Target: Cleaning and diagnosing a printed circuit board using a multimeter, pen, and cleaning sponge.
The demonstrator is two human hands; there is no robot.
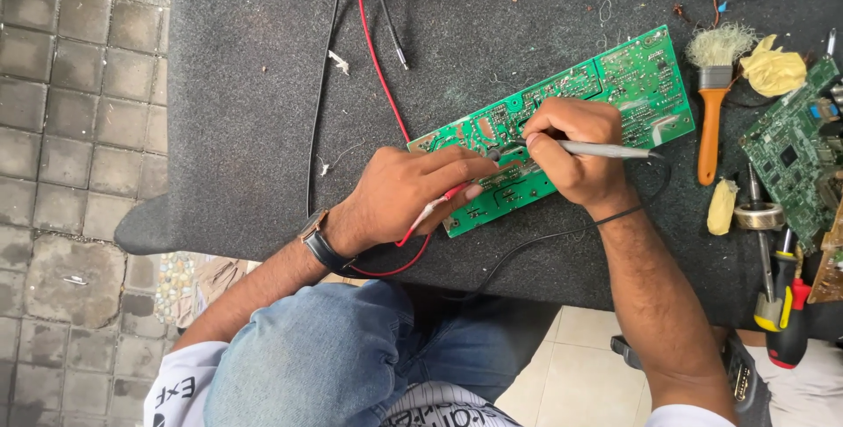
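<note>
Your left hand (413,194) rests on the near-left end of the green circuit board (562,120), its grip closed round the red probe (439,208), fingers stretched flat so the tip stays pinned against the board's solder side. Your right hand (571,150) sits over the middle of the board, its grip closed pen-fashion on the grey probe (606,150), whose tip meets the board just beside your left fingertips; the pen hold seems chosen for fine aim among close-set joints. The board lies slantwise on the dark bench (263,85), solder side up, so the joints face you. The red lead (378,67) and the black lead (320,85) run from the board's left side away to the bench's far edge, kept off the work. Right of the board lie an orange-handled brush (713,102), a crumpled yellow rag (774,69), a second circuit board (790,155), a solder reel (760,215) and a red-and-black screwdriver (790,322), all within your right arm's reach.
</note>
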